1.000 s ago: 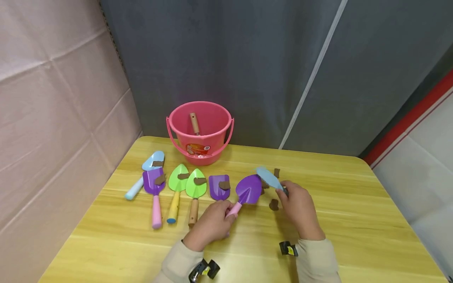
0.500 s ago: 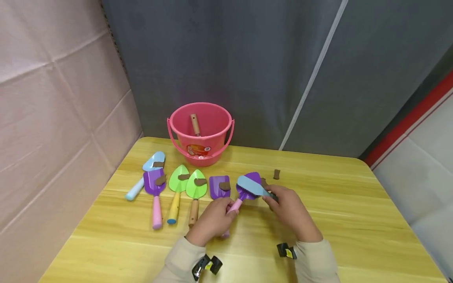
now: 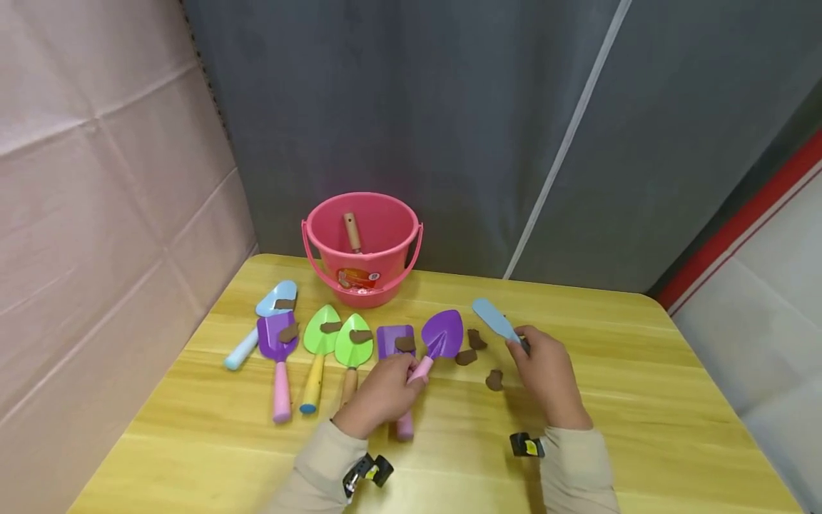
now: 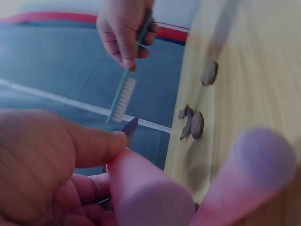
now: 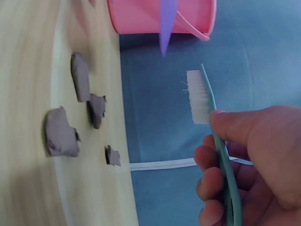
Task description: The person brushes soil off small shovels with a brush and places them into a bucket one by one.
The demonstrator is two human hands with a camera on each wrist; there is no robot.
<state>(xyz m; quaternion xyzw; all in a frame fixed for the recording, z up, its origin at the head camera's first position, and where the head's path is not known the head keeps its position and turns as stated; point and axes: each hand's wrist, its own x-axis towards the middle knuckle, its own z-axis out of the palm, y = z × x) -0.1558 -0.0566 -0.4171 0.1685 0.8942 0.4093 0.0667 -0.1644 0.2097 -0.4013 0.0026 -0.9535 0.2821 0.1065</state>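
Observation:
My left hand (image 3: pixel 379 396) grips the pink handle of a purple pointed toy shovel (image 3: pixel 443 333), raised over the table. My right hand (image 3: pixel 546 371) holds a light-blue brush (image 3: pixel 493 317) by its handle, apart from the shovel. White bristles (image 5: pixel 198 96) show in the right wrist view. Between and below the two tools, several brown lumps (image 3: pixel 477 339) lie on the wood, one lump (image 3: pixel 494 380) nearer the right hand. Under my left hand lies a square purple shovel (image 3: pixel 388 340) with a brown lump (image 3: pixel 404 344) on its blade; the hand hides part of it.
A pink bucket (image 3: pixel 362 282) with a wooden handle (image 3: pixel 352 232) inside stands at the back. To the left lie a blue shovel (image 3: pixel 242 350), a purple shovel (image 3: pixel 281 389) and two green shovels (image 3: pixel 321 339), each bearing a brown piece. A grey curtain (image 3: pixel 411 107) hangs behind the table.
The brush moved leftward over the held shovel's blade, then back right, clear of it. The shovel has shifted slightly left, and the brown lumps beside it are now more visible.

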